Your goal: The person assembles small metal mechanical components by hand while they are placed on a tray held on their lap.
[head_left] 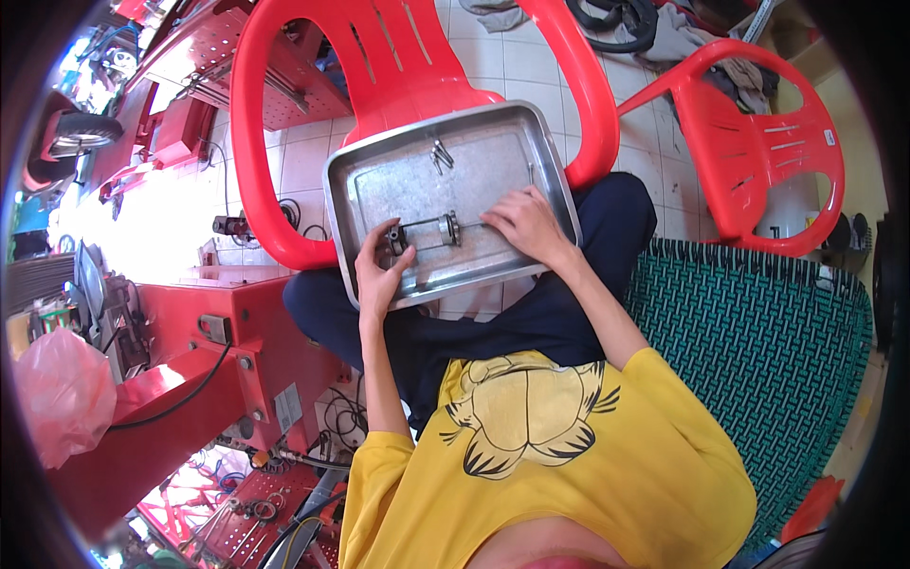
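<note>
— Taking the tray's middle as our dial, where do we find the hands?
— We see the left hand [380,268] at eight o'clock, thumb and fingers partly spread and clamped around the near end of a metal assembly [423,223]. The right hand [527,226] is at about three, its fingers bent and drawn close together.
— Are they touching each other?
— No, we see them well apart, with most of the assembly between them. A thin rod runs from its far end toward the right fingertips; we can't tell whether they pinch it.
— And the assembly itself?
— We have it lying toward seven o'clock, two end pieces joined by slim bars. A few small metal pieces [441,157] lie loose at twelve.
— What surface is this?
— A shallow metal tray [374,180], over the dark trousers [616,228] and before a red chair [403,66] at twelve.
— Around us?
— Pale floor tiles [531,62], a second red chair [735,180] toward two, a green woven seat [749,370] at four, and a red metal frame [194,327] at eight, with a pink plastic bag [64,394] beyond it.
</note>
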### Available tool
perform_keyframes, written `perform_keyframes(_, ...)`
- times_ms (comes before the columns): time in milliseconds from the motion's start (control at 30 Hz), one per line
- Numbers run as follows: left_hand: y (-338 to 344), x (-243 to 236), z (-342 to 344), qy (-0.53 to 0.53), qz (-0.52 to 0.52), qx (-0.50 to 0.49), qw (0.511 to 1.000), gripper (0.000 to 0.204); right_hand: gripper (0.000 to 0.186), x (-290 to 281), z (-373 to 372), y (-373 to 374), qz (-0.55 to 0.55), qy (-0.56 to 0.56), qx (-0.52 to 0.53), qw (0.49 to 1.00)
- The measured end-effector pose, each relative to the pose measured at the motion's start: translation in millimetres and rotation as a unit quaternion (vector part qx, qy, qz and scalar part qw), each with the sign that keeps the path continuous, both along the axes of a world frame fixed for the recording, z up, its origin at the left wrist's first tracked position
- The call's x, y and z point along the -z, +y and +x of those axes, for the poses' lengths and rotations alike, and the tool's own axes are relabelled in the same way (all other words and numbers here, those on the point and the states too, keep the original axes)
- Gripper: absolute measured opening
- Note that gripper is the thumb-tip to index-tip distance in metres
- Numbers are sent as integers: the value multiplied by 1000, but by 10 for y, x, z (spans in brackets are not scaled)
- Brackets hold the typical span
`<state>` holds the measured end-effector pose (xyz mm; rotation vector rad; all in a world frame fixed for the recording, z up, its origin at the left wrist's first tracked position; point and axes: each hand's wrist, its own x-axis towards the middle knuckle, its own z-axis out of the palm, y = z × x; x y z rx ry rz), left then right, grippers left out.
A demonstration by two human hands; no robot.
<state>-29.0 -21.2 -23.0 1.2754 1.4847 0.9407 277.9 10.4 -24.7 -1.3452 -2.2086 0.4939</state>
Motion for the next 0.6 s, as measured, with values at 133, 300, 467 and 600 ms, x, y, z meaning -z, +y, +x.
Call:
perform_keyframes(133, -14, -31, 0, 10, -2, -1, 1000, 58, 22, -86, -9, 14, 6, 18, -11, 1000)
perform_keyframes(300, -1, -11, 8, 14, 14, -4, 1000, 58, 21, -183, -42, 11, 25, 30, 6, 999)
perform_keyframes(467, -12, -12, -8, 7, -17, -1, 1000, 57, 21, -10, 0, -2, 3, 17, -9, 1000)
perform_keyframes(600, -19, -11, -2, 19, 15, -1, 1000, 57, 20, -195, -4, -10, -1, 20, -13, 1000)
